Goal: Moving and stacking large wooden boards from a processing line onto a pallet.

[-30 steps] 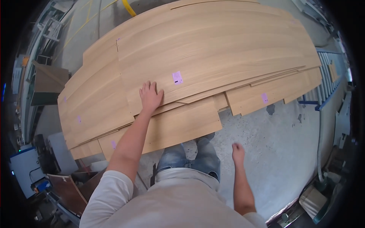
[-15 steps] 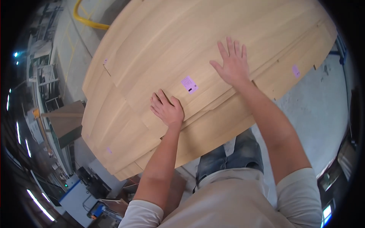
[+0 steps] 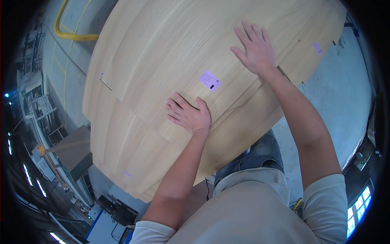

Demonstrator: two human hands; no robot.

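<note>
Large pale wood-grain panels (image 3: pixel 162 53), seemingly stacked with staggered edges, spread across the view in front of me. My left hand (image 3: pixel 191 114) lies palm down on the top panel with its fingers spread. Farther off and to the right, my right hand (image 3: pixel 256 53) rests on the same panel, fingers also stretched out. Between the two hands is a purple printed label (image 3: pixel 210 80) stuck to the wood. Smaller purple labels sit near the right end (image 3: pixel 317 49) and near the left end (image 3: pixel 128 174). Neither hand holds anything.
A yellow bent tube rail (image 3: pixel 77 37) stands beyond the panels at the far left. Brown boards (image 3: pixel 73 144) and a long metal frame stand on the left. Dark machine parts (image 3: pixel 115 209) are at the lower left. Grey floor (image 3: pixel 341 101) shows on the right.
My view has shifted and turned a little, so the panels appear moved and rotated. Both hands stay flat and spread on the wood, the right one slightly farther from the label.
</note>
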